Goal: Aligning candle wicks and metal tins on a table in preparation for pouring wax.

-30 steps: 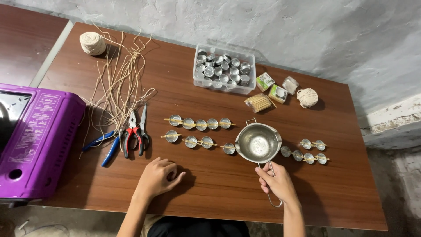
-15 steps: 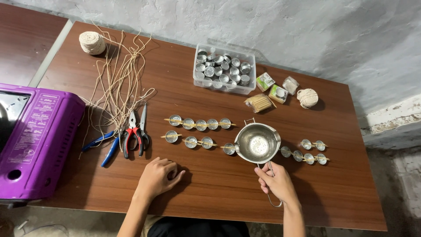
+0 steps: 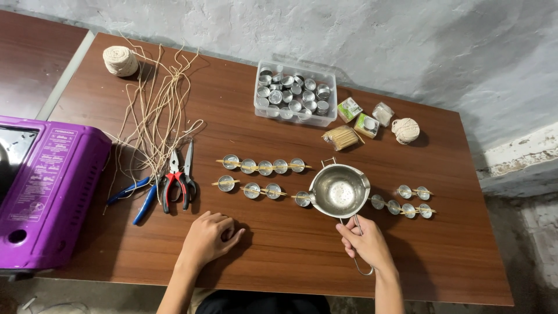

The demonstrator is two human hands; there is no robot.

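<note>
A purple portable gas stove (image 3: 49,195) is seen at the far left edge of the brown wooden table (image 3: 290,250). Behind it a ball of cream twine (image 3: 119,60) is placed, with loose cut strands of cream cord (image 3: 154,116) spread toward the front. Blue-handled cutters (image 3: 139,195), red-handled pliers (image 3: 171,180) and dark scissors (image 3: 189,171) are laid just beside the strands.

The left hand (image 3: 209,237) is rested on the table, loosely curled, nothing gripped. Behind it two rows of small silver tealight cups (image 3: 264,167) are lined up, thin wooden sticks laid across their tops; whether wicks are fitted cannot be told. No wax is visible in them, so filling is judged not yet done.

A clear plastic tub of spare silver cups (image 3: 295,97) is set at the back. The small steel pouring pot with spouts (image 3: 339,190) is held over the gap between the rows by its wire handle, which is grasped by the right hand (image 3: 365,244). The pot's inside appears bare and shiny. Its spout is nearly touching the nearest cup (image 3: 302,199).

To the right, two more short rows of cups with sticks (image 3: 410,200) are seen. Behind, a bundle of toothpicks (image 3: 342,137), small green packets (image 3: 359,116) and a second twine ball (image 3: 405,129) are kept well apart from the pot. Nothing stands in the pot's way except the sticks across the cups.
</note>
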